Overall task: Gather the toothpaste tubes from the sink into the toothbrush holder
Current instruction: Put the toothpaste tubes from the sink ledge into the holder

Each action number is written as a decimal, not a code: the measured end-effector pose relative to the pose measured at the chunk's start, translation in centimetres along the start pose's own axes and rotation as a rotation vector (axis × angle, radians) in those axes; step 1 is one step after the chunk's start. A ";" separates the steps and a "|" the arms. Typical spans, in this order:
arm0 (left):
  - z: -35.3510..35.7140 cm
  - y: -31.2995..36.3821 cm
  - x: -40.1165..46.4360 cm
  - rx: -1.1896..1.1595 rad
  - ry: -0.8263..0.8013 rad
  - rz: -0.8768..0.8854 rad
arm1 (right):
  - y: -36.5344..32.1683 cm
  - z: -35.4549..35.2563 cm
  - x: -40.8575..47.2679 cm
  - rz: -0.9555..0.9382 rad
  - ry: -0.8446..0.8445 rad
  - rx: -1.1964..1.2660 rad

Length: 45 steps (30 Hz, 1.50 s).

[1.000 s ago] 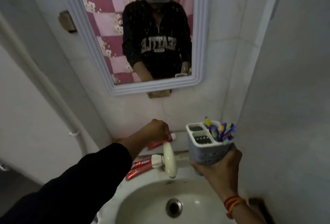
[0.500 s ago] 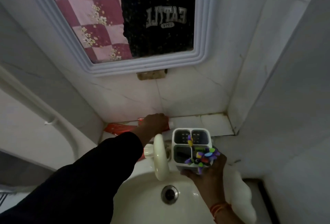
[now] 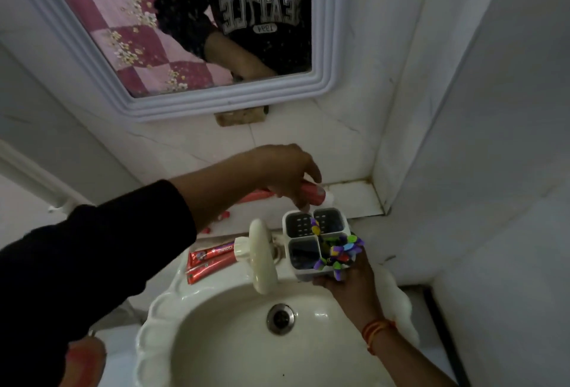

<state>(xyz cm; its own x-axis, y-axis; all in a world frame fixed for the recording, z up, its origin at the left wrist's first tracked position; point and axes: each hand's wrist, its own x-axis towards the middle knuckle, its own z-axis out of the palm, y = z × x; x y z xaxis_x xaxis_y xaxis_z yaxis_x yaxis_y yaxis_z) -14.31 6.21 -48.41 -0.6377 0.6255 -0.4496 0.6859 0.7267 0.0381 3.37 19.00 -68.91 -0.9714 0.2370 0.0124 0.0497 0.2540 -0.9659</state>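
My left hand (image 3: 285, 170) grips a red toothpaste tube (image 3: 311, 193) with a white cap, lifted off the ledge just above the back of the toothbrush holder (image 3: 311, 226). The holder is white with four compartments. Several colourful toothbrushes (image 3: 337, 251) fill its front right one. My right hand (image 3: 348, 284) holds the holder from below, over the sink's back rim. Two more red toothpaste tubes (image 3: 209, 260) lie on the sink rim left of the tap. Another red tube (image 3: 254, 195) lies on the ledge behind my left wrist.
A cream tap (image 3: 262, 257) stands between the lying tubes and the holder. The white sink (image 3: 234, 340) with its drain (image 3: 280, 318) lies below. A framed mirror (image 3: 216, 102) hangs on the tiled wall. The right wall (image 3: 478, 170) stands close.
My left hand has lifted the red tube off the ledge and moved it right, toward the holder. The holder has stayed over the sink's back rim.
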 end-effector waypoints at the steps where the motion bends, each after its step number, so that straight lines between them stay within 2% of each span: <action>1: -0.8 1.1 -0.2 0.052 -0.019 -0.001 | -0.1 -0.1 -0.1 -0.011 -0.010 0.018; 4: -1.2 4.2 0.3 0.221 -0.082 -0.012 | -0.4 -0.2 -0.2 -0.048 -0.027 -0.017; 6: -0.8 5.7 1.2 0.196 -0.143 -0.016 | -0.3 0.0 0.0 -0.023 -0.017 -0.011; 8: -0.9 6.2 2.1 0.017 -0.137 -0.031 | -0.3 0.0 0.0 0.005 -0.019 -0.019; 11: -1.2 5.1 2.0 -0.444 -0.122 -0.126 | 0.1 -0.2 0.0 0.031 -0.036 -0.012; 13: -0.9 3.1 1.2 -0.666 -0.112 -0.149 | 0.6 -0.3 0.0 0.047 -0.024 0.003; 16: 1.1 -1.2 0.4 -0.938 0.013 -0.248 | 0.5 0.1 0.1 0.077 -0.016 0.009; 18: 3.6 -4.3 1.0 -0.841 0.095 -0.335 | 0.9 0.1 0.2 0.083 0.005 -0.001; 22: 9.3 -8.3 2.4 -0.251 0.096 -0.355 | 1.7 0.1 0.4 0.116 -0.006 0.002; 26: 14.0 -9.9 3.9 -0.043 0.128 -0.270 | 2.3 0.1 0.7 0.140 -0.032 0.018; 32: 14.4 -8.4 4.4 0.206 0.168 -0.208 | 2.5 0.1 0.8 0.155 -0.042 0.095; 35: 13.7 -8.2 4.3 0.206 0.267 -0.134 | 1.7 0.1 0.7 0.168 -0.053 0.161; 37: 11.7 -7.1 3.9 -0.002 0.277 -0.086 | 1.3 0.2 0.6 0.171 -0.054 0.174; 39: 8.5 -5.5 3.0 -0.160 0.200 -0.008 | 0.6 0.2 0.6 0.163 -0.055 0.174; 41: 4.9 -4.0 1.7 -0.213 0.109 0.037 | 0.2 0.1 0.3 0.145 -0.052 0.160; 43: 2.0 -2.8 0.5 -0.193 0.015 0.024 | 0.4 0.0 0.3 0.140 -0.058 0.143; 45: 0.3 -1.0 -0.1 -0.064 -0.076 0.032 | 0.3 -0.2 0.3 0.172 -0.054 0.177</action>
<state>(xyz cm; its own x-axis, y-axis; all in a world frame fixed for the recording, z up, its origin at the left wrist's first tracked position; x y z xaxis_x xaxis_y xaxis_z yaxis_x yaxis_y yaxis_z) -14.78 5.33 -48.70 -0.5855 0.6270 -0.5139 0.6803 0.7248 0.1092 3.16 19.36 -69.09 -0.9636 0.2104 -0.1650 0.1782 0.0451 -0.9830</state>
